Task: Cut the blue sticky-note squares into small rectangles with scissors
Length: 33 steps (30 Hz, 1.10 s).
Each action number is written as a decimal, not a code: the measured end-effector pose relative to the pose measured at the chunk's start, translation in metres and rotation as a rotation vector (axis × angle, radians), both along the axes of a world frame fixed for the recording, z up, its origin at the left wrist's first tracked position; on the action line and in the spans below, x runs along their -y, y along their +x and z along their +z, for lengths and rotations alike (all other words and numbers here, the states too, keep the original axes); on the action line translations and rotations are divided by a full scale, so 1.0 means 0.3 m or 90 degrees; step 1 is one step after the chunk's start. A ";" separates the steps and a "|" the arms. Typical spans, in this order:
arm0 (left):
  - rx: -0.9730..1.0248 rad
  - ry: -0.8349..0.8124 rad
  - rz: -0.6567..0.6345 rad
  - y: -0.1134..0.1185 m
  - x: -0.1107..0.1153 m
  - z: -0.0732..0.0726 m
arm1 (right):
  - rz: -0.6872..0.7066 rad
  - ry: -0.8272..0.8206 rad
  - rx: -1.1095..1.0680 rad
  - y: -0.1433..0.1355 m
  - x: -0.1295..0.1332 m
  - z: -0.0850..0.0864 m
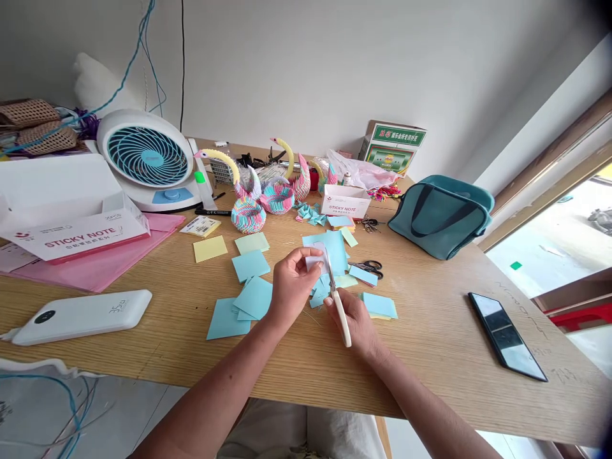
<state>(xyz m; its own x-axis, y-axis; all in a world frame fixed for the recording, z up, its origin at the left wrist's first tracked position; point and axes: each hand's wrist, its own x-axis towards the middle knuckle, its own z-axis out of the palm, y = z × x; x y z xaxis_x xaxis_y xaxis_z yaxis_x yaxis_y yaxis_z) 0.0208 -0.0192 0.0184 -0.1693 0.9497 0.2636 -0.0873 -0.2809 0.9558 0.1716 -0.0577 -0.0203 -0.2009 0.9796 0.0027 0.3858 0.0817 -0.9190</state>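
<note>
My left hand (292, 284) pinches a small pale lilac paper (315, 260) near the table's middle. Just right of it, my right hand (356, 322) is closed around white-handled scissors (341, 315), whose blades point up and away at the paper's right edge. Blue paper squares (337, 247) lie beneath and beyond the hands, with small cut blue pieces (319, 294) under them. More blue sheets (255, 298) are spread left of my left hand. Black-handled scissors (371, 268) rest to the right, beside a stack of cut blue strips (379, 306).
Folded-paper swans (248, 215) and a sticky note box (345, 202) stand at the back. A fan (148, 156), an open box (81, 236) and a white power bank (83, 317) are on the left. A teal bag (440, 217) and a phone (505, 336) are on the right.
</note>
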 end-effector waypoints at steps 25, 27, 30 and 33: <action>0.019 -0.005 -0.001 0.008 0.010 0.015 | 0.009 0.044 -0.005 -0.005 0.002 -0.020; 0.025 -0.005 -0.005 0.009 0.010 0.013 | 0.007 0.040 -0.014 -0.004 0.001 -0.025; 0.032 -0.010 -0.008 0.009 0.010 0.013 | 0.004 0.040 -0.016 -0.005 -0.002 -0.029; 0.027 -0.009 -0.005 0.009 0.008 0.011 | -0.002 0.052 0.000 -0.005 -0.002 -0.032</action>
<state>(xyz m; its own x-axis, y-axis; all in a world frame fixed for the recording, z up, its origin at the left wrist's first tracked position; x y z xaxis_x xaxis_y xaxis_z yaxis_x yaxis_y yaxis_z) 0.0235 -0.0217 0.0218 -0.1730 0.9543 0.2437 -0.1293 -0.2673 0.9549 0.1702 -0.0570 -0.0298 -0.1976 0.9768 0.0826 0.3859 0.1550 -0.9094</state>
